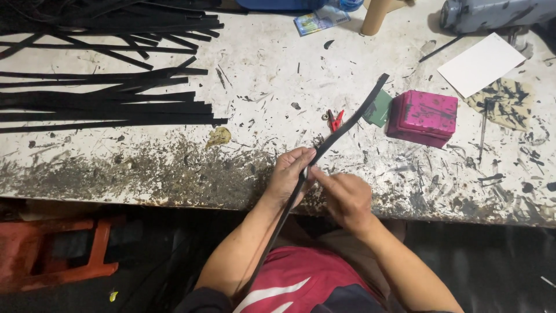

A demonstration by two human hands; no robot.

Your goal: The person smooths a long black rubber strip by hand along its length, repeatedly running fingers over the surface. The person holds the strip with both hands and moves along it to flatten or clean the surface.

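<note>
One long black strip (pixel 341 128) runs slantwise from the worktable's (pixel 278 69) near edge toward its middle. The left hand (pixel 289 174) curls around it, fingers pressed together on the strip. The right hand (pixel 346 196) pinches it with thumb and forefinger just beside. One pink box (pixel 424 117), one white card (pixel 480 64) and one red clip (pixel 335 120) lie beyond; many black strips (pixel 104 107) are piled at the left edge

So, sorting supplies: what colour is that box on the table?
Pink box, smeared with black; head view.
</note>
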